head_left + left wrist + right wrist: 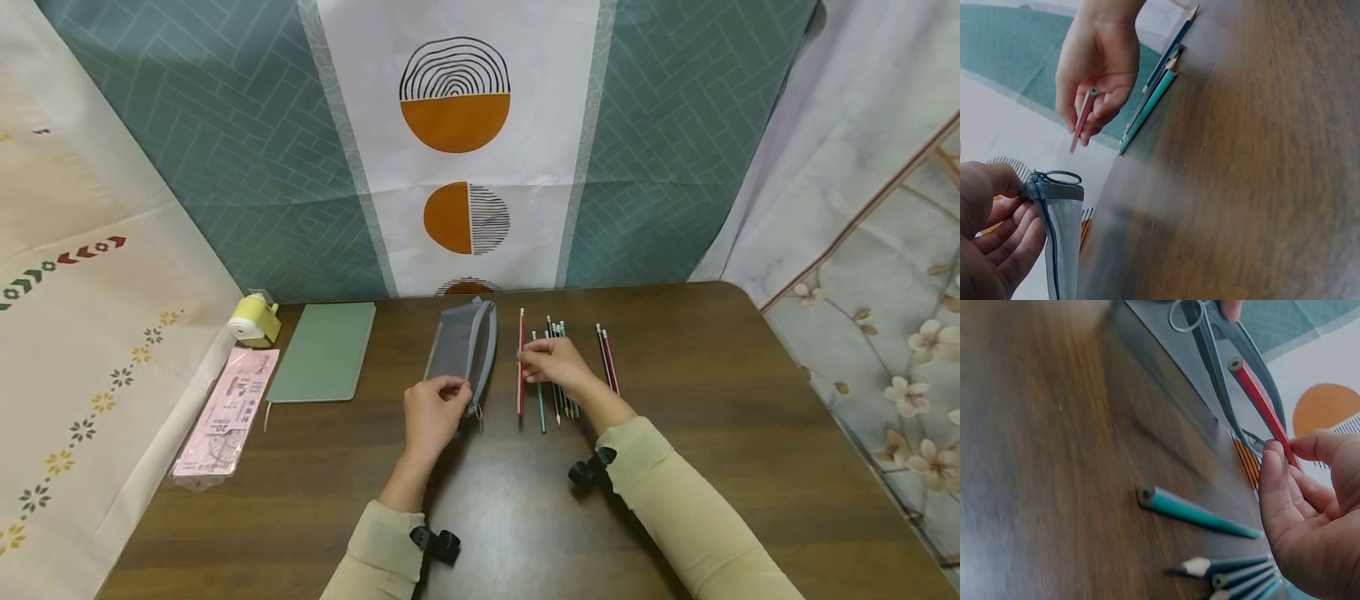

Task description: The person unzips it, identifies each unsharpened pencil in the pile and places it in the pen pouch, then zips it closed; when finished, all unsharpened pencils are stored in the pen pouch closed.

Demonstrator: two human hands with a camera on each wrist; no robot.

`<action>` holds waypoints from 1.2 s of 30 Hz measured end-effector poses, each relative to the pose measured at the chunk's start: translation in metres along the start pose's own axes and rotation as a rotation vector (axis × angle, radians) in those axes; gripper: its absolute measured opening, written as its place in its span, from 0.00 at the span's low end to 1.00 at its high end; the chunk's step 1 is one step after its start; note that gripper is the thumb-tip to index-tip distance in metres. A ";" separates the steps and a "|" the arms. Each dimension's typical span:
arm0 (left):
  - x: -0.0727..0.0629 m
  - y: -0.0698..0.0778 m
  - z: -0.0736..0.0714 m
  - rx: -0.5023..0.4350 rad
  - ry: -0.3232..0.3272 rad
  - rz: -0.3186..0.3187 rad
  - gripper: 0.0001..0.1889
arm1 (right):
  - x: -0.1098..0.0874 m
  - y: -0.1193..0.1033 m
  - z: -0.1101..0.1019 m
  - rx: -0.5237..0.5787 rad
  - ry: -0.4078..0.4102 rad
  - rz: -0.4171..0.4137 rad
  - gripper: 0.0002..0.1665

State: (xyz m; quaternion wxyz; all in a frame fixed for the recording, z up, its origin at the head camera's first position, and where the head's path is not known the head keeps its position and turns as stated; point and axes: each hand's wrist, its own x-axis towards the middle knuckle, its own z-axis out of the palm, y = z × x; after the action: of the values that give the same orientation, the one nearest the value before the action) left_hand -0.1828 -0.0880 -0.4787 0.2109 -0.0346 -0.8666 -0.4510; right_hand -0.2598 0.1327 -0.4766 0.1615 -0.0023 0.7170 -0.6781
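Observation:
A grey zippered pencil pouch [452, 342] lies on the table, its mouth gaping toward the right. My left hand [437, 412] pinches the pouch's near end beside the zipper pull ring [1063, 177]. Just right of the pouch, my right hand [557, 365] holds a red pencil [521, 392] between thumb and fingers, above the table. The right wrist view shows the red pencil's flat, unsharpened end [1235, 364] pointing toward the pouch mouth. Below and beside the right hand lie a green pencil [542, 408] and several dark pencils [558, 408], partly hidden by it.
Two more pencils [608, 360] lie right of the right hand. On the left are a green notebook [322, 354], a pink ruler-set packet [225, 417] and a yellow pencil sharpener [255, 320]. A patterned cloth [652, 150] hangs behind the table.

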 end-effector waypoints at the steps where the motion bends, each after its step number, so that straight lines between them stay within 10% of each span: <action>1: 0.000 0.000 0.000 -0.001 -0.004 0.002 0.02 | 0.000 0.000 0.002 0.002 0.000 0.005 0.22; 36: 0.003 0.004 0.000 -0.025 -0.010 0.011 0.03 | 0.019 -0.009 0.044 0.112 -0.028 0.032 0.17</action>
State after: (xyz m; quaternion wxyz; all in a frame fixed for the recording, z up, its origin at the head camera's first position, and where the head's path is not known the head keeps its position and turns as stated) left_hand -0.1848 -0.0862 -0.4745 0.2087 -0.0444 -0.8617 -0.4604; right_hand -0.2694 0.0853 -0.4732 0.1822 0.0086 0.6757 -0.7143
